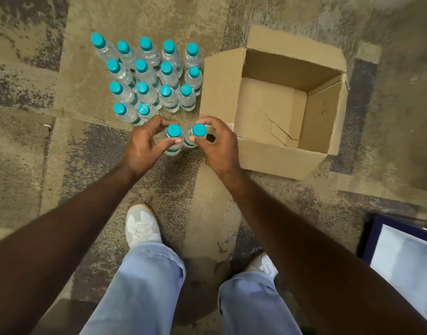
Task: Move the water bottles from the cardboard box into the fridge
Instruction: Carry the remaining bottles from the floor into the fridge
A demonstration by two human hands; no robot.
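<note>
Mottled tan and grey carpet [62, 97] covers the floor seen from the head camera, which looks straight down past two bare forearms. On the carpet at upper left stands a cluster of water bottles [144, 76], all upright with teal caps, packed close in rough rows. Just right of them sits the cardboard box [275, 102], flaps open, its inside showing only bare cardboard.

In front of the cluster, near the box's left front corner, two more bottles stand side by side, almost touching. The left hand [142, 146] has its fingers and thumb curled round the neck of the left bottle [173, 139], just under the cap. The right hand [219, 146] grips the right bottle [195, 136] the same way, fingers arched over the far side and thumb on the near side. Whether either bottle is lifted clear of the carpet cannot be told.

Lower down are the person's light blue trousers [144, 286] and a white shoe [142, 226] with a tan sole edge. At the lower right edge is a dark-framed pale panel [405, 262]. No fridge is identifiable.
</note>
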